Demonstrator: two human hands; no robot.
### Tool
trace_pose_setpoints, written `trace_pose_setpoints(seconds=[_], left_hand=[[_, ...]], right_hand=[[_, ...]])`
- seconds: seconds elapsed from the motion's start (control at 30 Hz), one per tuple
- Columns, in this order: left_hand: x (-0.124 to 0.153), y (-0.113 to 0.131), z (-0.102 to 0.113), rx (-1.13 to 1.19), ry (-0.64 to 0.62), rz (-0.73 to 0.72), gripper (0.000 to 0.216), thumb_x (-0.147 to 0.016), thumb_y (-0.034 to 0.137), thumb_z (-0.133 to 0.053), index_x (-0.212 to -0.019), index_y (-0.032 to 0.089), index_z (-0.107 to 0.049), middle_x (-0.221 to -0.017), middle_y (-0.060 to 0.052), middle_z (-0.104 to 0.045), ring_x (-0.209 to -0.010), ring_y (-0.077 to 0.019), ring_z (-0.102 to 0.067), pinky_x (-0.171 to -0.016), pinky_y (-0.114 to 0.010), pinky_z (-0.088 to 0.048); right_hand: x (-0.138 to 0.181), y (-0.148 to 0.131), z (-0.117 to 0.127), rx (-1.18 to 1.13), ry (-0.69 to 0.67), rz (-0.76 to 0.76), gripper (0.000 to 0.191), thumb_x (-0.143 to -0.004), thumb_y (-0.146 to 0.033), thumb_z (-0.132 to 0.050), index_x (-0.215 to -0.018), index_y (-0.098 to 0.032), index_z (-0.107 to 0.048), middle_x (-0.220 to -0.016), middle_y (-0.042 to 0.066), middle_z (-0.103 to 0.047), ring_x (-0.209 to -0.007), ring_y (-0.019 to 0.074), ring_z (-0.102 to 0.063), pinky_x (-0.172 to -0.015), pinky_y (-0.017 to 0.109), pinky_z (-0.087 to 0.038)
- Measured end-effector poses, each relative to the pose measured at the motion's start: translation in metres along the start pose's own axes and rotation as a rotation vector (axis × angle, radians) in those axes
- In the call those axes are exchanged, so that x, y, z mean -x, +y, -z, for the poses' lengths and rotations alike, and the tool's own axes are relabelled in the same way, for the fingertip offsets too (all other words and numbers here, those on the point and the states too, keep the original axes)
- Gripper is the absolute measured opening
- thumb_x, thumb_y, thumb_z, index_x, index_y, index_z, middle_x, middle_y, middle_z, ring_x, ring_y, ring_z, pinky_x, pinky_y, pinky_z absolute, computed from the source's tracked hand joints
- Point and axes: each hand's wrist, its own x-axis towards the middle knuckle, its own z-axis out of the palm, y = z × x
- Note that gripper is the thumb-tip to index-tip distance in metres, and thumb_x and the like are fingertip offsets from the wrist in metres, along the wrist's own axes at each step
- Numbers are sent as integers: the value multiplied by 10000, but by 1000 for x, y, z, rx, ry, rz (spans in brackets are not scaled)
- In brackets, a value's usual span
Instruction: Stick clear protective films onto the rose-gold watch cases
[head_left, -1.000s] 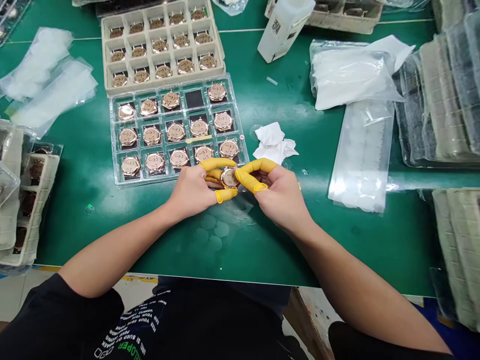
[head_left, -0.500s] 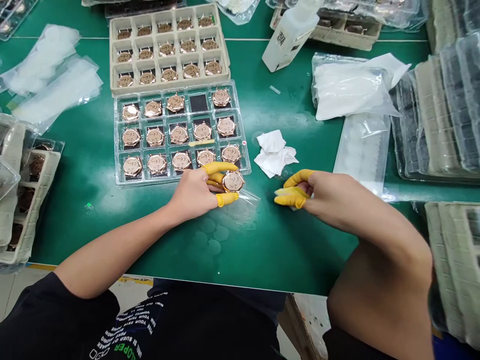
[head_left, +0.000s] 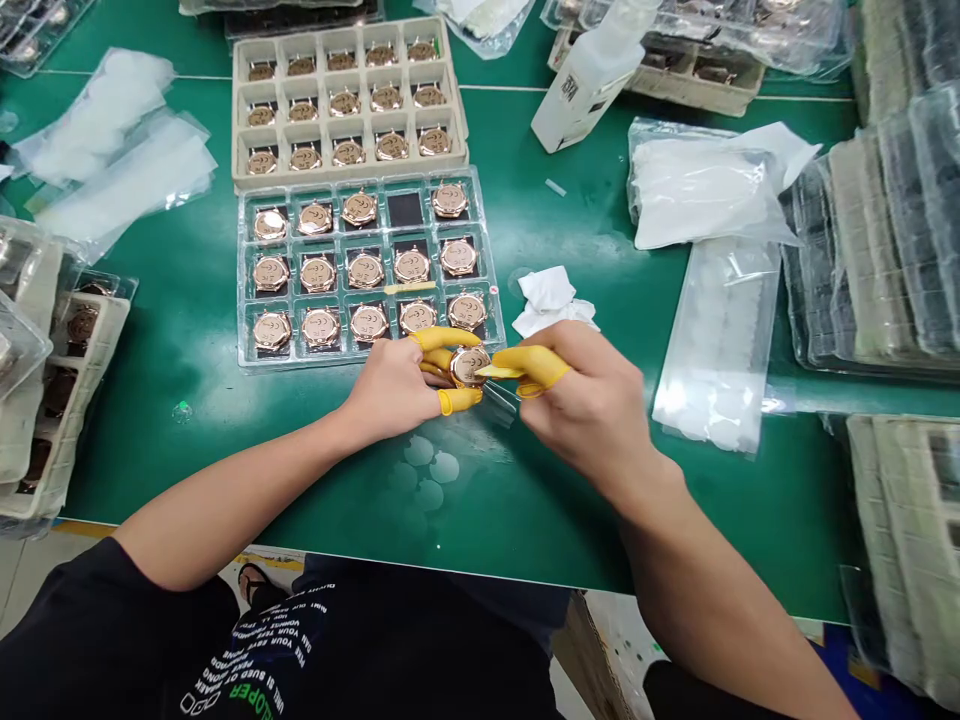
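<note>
My left hand, in yellow finger cots, grips a rose-gold watch case by its edges, its printed back facing up. Closed in a pinch, my right hand also wears yellow finger cots, and its fingertips meet the right side of that case. A thin, pale, pointed bit shows at those fingertips; I cannot make out what it is. Just behind my left hand lies a clear plastic tray of similar watch cases, with one back-row pocket bare. A yellowish strip rests across this tray.
A beige tray of watch cases sits behind the clear one. Crumpled white wipes lie beyond my right hand, and a plastic bottle stands farther back. Bags of white pieces and stacked trays occupy the right side.
My right hand has moved left and its fingertips have come onto the watch case. My left hand keeps its hold on the case in nearly the same place.
</note>
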Motion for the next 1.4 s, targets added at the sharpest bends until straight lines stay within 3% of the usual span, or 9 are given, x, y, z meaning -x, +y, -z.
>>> trace_pose_setpoints(seconds=[0.13, 0.3, 0.53, 0.67, 0.83, 0.97, 1.07, 1.23, 1.4], left_hand=[[0, -2, 1, 4, 4, -10, 607, -626, 124, -868, -1222, 152, -756, -952, -56, -840, -852, -210, -827, -811, -304, -702], [0, -3, 3, 2, -13, -28, 623, -629, 110, -856, -1241, 152, -752, -980, -57, -841, -867, -207, -826, -818, -301, -702], [0, 2, 1, -33, 24, 5, 619, -653, 160, -880, -1258, 165, -751, -909, -45, -834, -787, -181, -809, -771, -284, -692], [0, -1, 1, -12, 18, -7, 641, -631, 136, -881, -1257, 154, -748, -982, -65, -842, -852, -202, -821, -798, -294, -693], [0, -4, 2, -61, 4, -64, 535, -638, 104, -847, -1166, 147, -775, -990, -50, -835, -878, -211, -822, -823, -288, -685], [1, -1, 1, -29, 28, -21, 572, -622, 126, -873, -1184, 145, -768, -942, -49, -831, -840, -198, -815, -790, -271, -676], [1, 2, 0, -9, 45, 7, 617, -639, 164, -884, -1242, 150, -752, -892, -43, -824, -774, -165, -792, -739, -251, -660], [-1, 2, 0, 78, 30, 20, 654, -593, 140, -907, -1228, 136, -751, -902, -54, -822, -765, -158, -776, -719, -249, -647], [-1, 4, 1, 108, 52, 16, 648, -580, 114, -892, -1213, 134, -757, -839, -25, -793, -731, -140, -750, -688, -233, -626]], right_hand=[[-6, -4, -15, 150, 15, 46, 307, -743, 75, -493, -720, -228, -539, -803, 57, -581, -737, 195, -462, -639, 344, -358], [-15, -6, -32, 198, 129, 14, 308, -739, 69, -482, -672, -231, -480, -750, 52, -522, -702, 188, -417, -617, 344, -299], [-10, 2, -16, -94, 206, 42, 407, -860, 49, -483, -1040, -258, -681, -855, 37, -620, -773, 185, -565, -652, 331, -412], [-10, -7, -13, -56, 96, 151, 352, -873, 65, -485, -872, -238, -663, -832, 49, -628, -779, 194, -501, -650, 340, -394], [-21, -20, -34, 95, 151, 173, 327, -917, 8, -525, -676, -211, -556, -749, 56, -542, -738, 185, -397, -614, 343, -307], [-19, -12, -36, -2, 284, -14, 284, -868, 20, -505, -853, -223, -652, -759, 26, -526, -692, 164, -467, -597, 332, -337], [-11, 1, -28, -88, 389, 33, 390, -838, 33, -541, -1033, -269, -691, -805, 15, -594, -707, 164, -579, -600, 329, -433], [-8, 10, -21, -78, 220, 256, 388, -839, 80, -538, -995, -258, -651, -862, 32, -656, -770, 177, -571, -611, 335, -472], [-8, 12, -16, -59, 144, 287, 356, -847, 85, -519, -938, -240, -633, -849, 42, -650, -769, 174, -544, -587, 327, -449]])
